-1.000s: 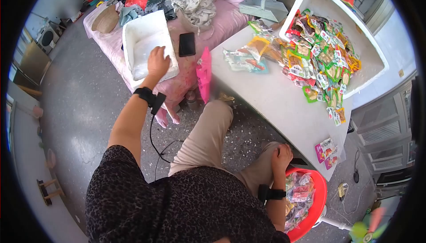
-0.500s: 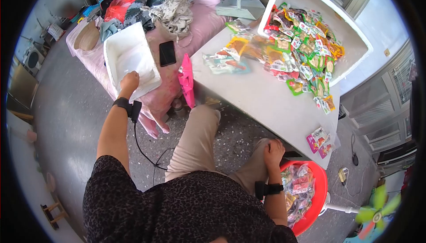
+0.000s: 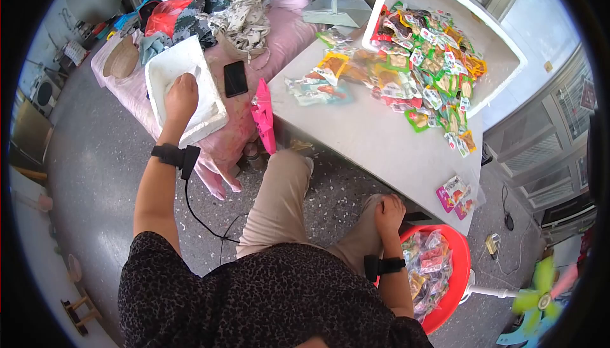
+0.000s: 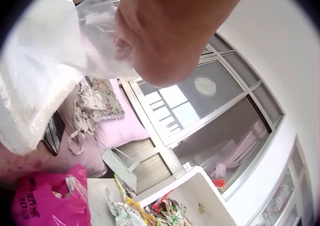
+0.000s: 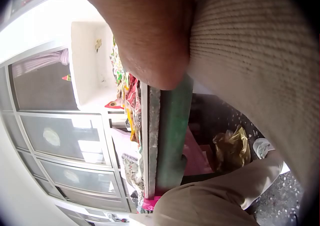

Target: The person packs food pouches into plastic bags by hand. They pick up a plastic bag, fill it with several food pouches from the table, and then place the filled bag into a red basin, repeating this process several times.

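Observation:
My left hand (image 3: 182,97) is over the white foam box (image 3: 213,114) on the bed, its fingers curled. In the left wrist view those fingers grip a clear plastic bag (image 4: 95,38), which hangs beside the box; part of it is hidden behind the hand. My right hand (image 3: 389,214) rests on my right knee, close to the table's edge. Beside it on the floor stands a red tub (image 3: 462,278) full of clear-wrapped packets (image 3: 430,268).
A white table (image 3: 368,135) bears a heap of snack packets (image 3: 438,72) spilling from a large tipped foam box (image 3: 499,56). Pink-purple packets (image 3: 451,195) lie at its near corner. A pink bag (image 3: 263,119) hangs between bed and table. A phone (image 3: 236,79) lies on the bed; a fan (image 3: 543,300) stands right.
My left hand went from spread fingers over the foam box to a curled grip at its near end, then rose over its middle. The right hand stayed on the knee. The head view shifted slightly.

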Motion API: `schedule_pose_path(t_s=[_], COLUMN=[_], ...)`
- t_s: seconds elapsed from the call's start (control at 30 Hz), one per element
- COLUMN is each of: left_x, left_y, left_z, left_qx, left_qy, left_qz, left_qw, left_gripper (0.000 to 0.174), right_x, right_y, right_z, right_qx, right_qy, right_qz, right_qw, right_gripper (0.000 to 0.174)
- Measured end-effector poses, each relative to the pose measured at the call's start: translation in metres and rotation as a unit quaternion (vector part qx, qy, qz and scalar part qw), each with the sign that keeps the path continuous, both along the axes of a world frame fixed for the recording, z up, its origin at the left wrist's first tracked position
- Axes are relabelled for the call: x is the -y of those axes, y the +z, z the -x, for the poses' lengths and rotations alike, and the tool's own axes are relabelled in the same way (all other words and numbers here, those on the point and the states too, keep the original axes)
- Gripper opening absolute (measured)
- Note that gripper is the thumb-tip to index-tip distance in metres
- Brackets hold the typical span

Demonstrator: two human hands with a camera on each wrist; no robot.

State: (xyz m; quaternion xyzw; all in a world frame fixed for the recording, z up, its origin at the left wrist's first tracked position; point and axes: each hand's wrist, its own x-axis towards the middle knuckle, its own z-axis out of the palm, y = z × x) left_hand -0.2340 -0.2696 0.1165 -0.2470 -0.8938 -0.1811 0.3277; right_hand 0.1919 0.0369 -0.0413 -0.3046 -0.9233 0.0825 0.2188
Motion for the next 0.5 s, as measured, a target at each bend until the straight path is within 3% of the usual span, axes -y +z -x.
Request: schedule_pose_path(t_s=[0.07,0.1,0.17,0.2,0.23,0.3,0.37,0.43,0.5], left_x=[-0.014,-0.02,-0.034,-0.043,-0.052,-0.07,-0.086,-0.102,-0.117], left_y=[0.01,0.012,0.015,0.018,0.021,0.031,0.048,0.05,0.044], left_z=[-0.013,-0.019,-0.03,-0.042,-0.058,-0.086,-0.122,-0.146,-0.166], left_qx=[0.029,0.1,0.24,0.387,0.515,0.589,0.651,0.701,0.733], left_qy=[-0.036,-0.107,-0.241,-0.314,-0.37,-0.485,-0.529,-0.513,-0.513], left_qz=[-0.017,-0.065,-0.16,-0.271,-0.368,-0.381,-0.406,-0.396,-0.389], left_qw=[0.999,0.987,0.927,0.824,0.679,0.522,0.361,0.298,0.22], left_gripper=[0.013,0.013,0.013,0.013,0.013,0.017,0.016,0.015,0.013], right_x=[-0.001,-0.001,-0.001,-0.001,0.0,0.003,0.01,0.01,0.025], right_y=[-0.001,0.0,0.002,0.006,0.012,0.019,0.025,0.025,0.049], right_z=[-0.001,-0.002,-0.002,-0.002,-0.001,0.005,0.019,0.035,0.048], right_qx=[-0.01,-0.023,-0.049,-0.051,-0.052,-0.095,-0.178,-0.245,-0.267], right_qy=[0.004,0.011,0.028,0.022,0.017,0.013,0.011,0.089,0.09], right_qz=[0.004,-0.002,-0.015,0.022,0.059,0.164,0.295,0.424,0.615], right_qw=[1.0,1.0,0.998,0.998,0.997,0.982,0.939,0.867,0.737], right_gripper=[0.018,0.018,0.018,0.018,0.017,0.017,0.016,0.024,0.029])
